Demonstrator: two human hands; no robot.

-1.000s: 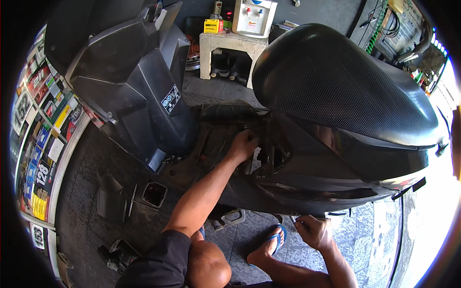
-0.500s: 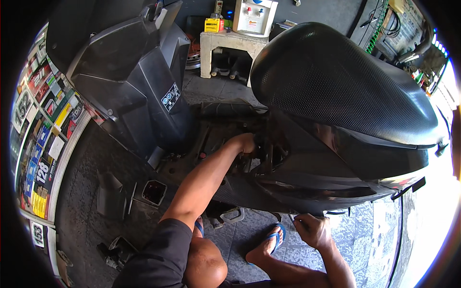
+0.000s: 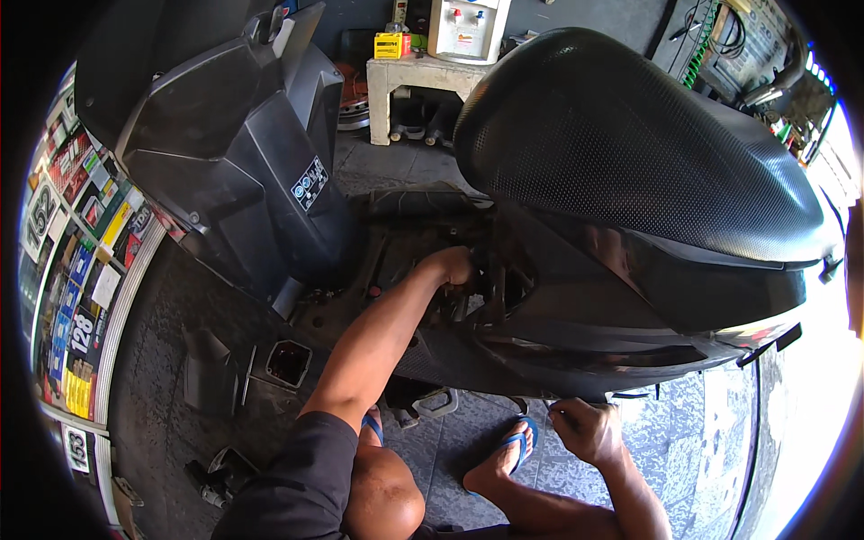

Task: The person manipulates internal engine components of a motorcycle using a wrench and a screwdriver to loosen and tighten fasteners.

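Note:
A black scooter (image 3: 576, 297) stands across the view, with its textured seat (image 3: 621, 153) at the right and its front leg shield (image 3: 261, 180) at the left. My left hand (image 3: 455, 266) reaches into the opening below the front of the seat, where panels are off and dark inner parts show. Its fingers are hidden inside. Beside the scooter's lower side edge, my right hand (image 3: 587, 432) is closed, its fingers curled. A small dark bit shows at those fingers, too little to tell what it is.
A dark open container (image 3: 289, 364) sits on the floor at left, beside a loose black panel (image 3: 209, 371). Dark parts (image 3: 220, 477) lie nearer me. Shelves of boxed goods (image 3: 85, 297) line the left. Behind the scooter, a low pale table (image 3: 381, 85) carries a water dispenser (image 3: 468, 31) and a yellow box (image 3: 389, 45).
The view has shifted slightly, so the scooter and background sit a little differently in it. Both hands keep nearly the same places and poses.

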